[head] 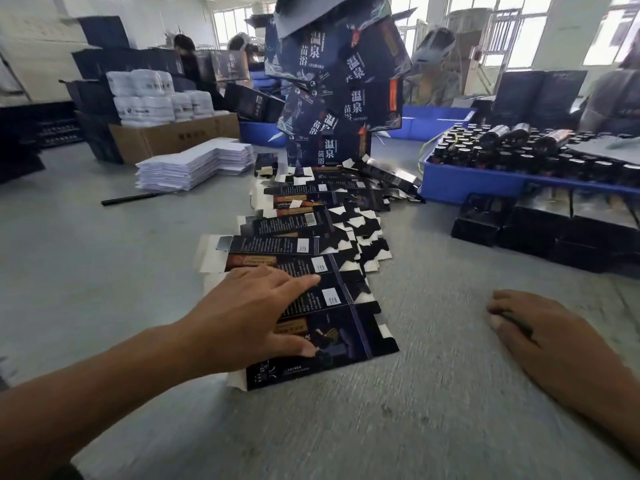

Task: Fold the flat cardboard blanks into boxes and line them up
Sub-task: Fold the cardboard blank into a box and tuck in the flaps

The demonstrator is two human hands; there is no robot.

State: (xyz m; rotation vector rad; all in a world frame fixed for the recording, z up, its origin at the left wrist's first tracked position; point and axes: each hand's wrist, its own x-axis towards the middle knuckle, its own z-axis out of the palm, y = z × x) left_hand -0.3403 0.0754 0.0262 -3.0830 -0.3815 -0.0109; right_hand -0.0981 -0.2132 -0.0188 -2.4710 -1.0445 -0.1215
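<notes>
A fanned row of flat dark-blue cardboard blanks [311,244] runs away from me across the grey table [415,393]. My left hand [249,313] lies on the nearest blank [346,334], fingers spread straight, thumb by its lower edge. My right hand [540,334] rests on the bare table to the right, well apart from the blanks, fingers loosely bent; it is motion-blurred and something thin and dark shows between its fingers. Behind the row rises a leaning stack of folded dark-blue boxes [339,91] with white characters.
A pile of white flat blanks [194,164] and a black pen [131,198] lie at left. Blue crates [478,183] with dark bottles stand at right, black trays [540,226] in front of them. White tubs [156,98] top a brown carton. People work at the back.
</notes>
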